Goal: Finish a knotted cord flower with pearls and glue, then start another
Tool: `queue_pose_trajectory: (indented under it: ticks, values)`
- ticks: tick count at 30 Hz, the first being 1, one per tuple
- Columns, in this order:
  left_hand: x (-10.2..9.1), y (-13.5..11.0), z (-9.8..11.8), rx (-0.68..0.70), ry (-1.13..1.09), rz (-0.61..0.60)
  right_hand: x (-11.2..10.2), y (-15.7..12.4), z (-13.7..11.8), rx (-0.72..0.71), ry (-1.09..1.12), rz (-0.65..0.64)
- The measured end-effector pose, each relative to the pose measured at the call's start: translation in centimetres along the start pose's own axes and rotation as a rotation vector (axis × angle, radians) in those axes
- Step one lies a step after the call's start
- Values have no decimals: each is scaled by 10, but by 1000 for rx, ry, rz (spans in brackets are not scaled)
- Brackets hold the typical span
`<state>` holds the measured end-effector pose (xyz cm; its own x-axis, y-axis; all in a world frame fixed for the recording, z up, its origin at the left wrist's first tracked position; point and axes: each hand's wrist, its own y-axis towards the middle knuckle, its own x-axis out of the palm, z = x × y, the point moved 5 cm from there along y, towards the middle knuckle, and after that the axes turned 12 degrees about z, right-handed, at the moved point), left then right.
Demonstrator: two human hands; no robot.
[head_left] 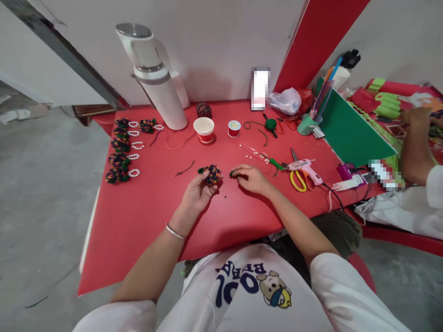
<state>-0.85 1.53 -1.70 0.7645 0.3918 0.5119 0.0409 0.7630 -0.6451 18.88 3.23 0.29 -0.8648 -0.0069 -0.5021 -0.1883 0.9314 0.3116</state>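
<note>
The left hand [198,192] pinches the bundle [213,174] over the desk [155,226]; the right hand [255,180] grips green yarn [231,174] to its right; the bundle looks light, soft, best held mid-body.

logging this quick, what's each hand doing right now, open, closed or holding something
Left hand: closed, holding a multicolored yarn bundle.
Right hand: curled at a small green piece; whether it grips it cannot be told.
</note>
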Motion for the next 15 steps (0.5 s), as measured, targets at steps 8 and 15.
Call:
queue_pose_trajectory:
  ticks: [8, 15]
  values:
    - [2, -6, 0, 21, -26, 29, 2, -16, -2, 65, -48, 112]
    - [4, -5, -5, 31, -14, -3, -5, -20, -21, 201, 119, 202]
